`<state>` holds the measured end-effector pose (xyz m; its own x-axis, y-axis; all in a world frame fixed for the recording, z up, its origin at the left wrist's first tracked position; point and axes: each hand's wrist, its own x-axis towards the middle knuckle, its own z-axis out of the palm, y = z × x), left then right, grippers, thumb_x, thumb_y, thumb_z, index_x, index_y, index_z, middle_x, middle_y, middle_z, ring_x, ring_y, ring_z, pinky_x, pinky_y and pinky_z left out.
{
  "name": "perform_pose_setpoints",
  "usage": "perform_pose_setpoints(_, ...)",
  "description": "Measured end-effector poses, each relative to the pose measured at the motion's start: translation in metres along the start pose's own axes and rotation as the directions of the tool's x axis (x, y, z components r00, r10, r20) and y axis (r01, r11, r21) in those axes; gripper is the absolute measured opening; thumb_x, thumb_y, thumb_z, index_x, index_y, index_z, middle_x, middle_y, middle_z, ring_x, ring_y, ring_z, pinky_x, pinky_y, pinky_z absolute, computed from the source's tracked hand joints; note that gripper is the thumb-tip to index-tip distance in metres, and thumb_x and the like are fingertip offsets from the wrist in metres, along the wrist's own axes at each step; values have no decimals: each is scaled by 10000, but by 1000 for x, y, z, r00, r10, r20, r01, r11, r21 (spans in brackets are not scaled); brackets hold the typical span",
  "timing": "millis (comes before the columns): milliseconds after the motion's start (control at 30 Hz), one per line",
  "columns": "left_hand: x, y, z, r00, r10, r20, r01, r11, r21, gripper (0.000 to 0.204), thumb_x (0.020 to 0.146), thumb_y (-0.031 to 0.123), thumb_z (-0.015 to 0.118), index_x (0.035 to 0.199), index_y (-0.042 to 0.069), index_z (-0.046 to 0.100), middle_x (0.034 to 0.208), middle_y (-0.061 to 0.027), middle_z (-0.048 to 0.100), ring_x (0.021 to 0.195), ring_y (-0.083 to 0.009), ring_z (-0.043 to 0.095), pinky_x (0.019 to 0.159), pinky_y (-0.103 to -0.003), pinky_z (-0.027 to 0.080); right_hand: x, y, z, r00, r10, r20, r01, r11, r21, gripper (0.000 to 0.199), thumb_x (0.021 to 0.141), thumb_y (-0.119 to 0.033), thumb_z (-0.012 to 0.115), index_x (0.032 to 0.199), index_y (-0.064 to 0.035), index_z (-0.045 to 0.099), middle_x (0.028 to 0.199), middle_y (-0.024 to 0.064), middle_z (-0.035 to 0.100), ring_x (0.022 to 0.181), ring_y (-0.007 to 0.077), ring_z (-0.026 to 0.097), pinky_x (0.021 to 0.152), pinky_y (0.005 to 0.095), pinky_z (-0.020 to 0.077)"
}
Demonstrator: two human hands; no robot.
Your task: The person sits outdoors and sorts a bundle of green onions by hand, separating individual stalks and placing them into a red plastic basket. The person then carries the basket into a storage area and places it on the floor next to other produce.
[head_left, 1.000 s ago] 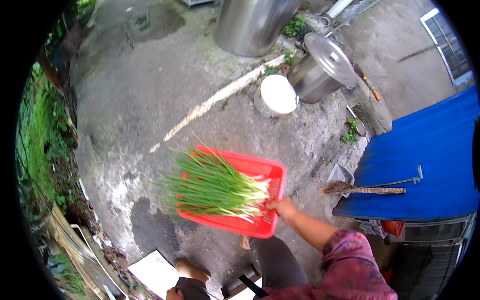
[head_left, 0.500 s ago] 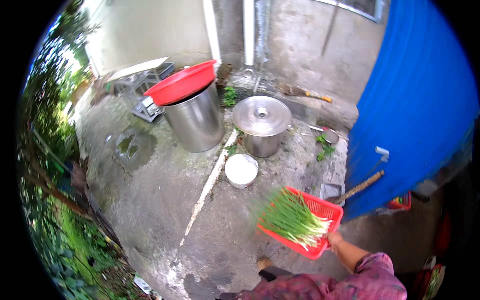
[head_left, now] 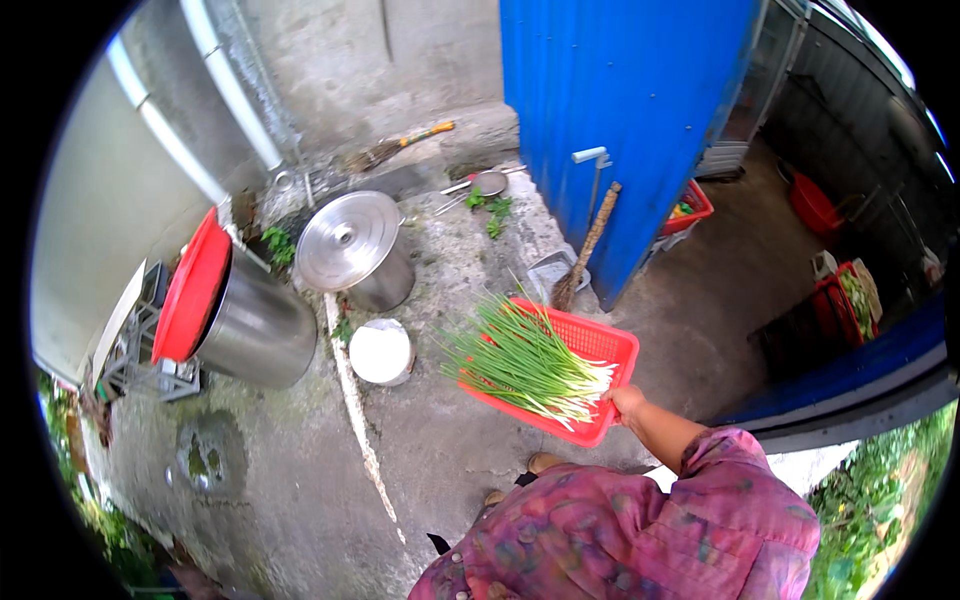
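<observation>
My right hand grips the near right corner of a red plastic basket, its fingers closed on the rim. A bunch of green onions lies in the basket, white root ends toward my hand and green tops reaching over the far left rim. The basket hangs in front of me above the concrete floor. My left hand is out of sight.
A lidded steel pot, a white bucket and a tall steel drum topped by a red basin stand leftward. A broom and dustpan lean by the blue metal wall. A doorway opens right.
My view has turned right, so the pots shift left and the doorway's inside shows more. The basket of green onions stays in my right hand.
</observation>
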<state>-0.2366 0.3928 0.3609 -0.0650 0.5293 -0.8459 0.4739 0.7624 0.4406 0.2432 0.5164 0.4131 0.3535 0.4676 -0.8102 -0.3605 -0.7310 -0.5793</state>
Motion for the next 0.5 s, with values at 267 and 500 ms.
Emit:
perform_pose_setpoints(267,41,89,-5,979,66,195,-110,968,224,519,899,384,512,1294,72,386,1136,-152,521,956,-317,547,815,-389,464,-55,57,-71,973,63,-224,-7,970,244,265,756,-54,607,1015,0,597,853,151,659,693,322,662,610,506,549)
perform_pose_setpoints(500,72,226,86,943,134,305,-241,906,348,486,903,368,522,1264,59,422,1085,-142,549,914,-286,567,784,-372,480,-32,34,-170,940,73,-333,121,841,527,236,746,19,568,980,2,599,861,147,655,728,315,661,617,538,551)
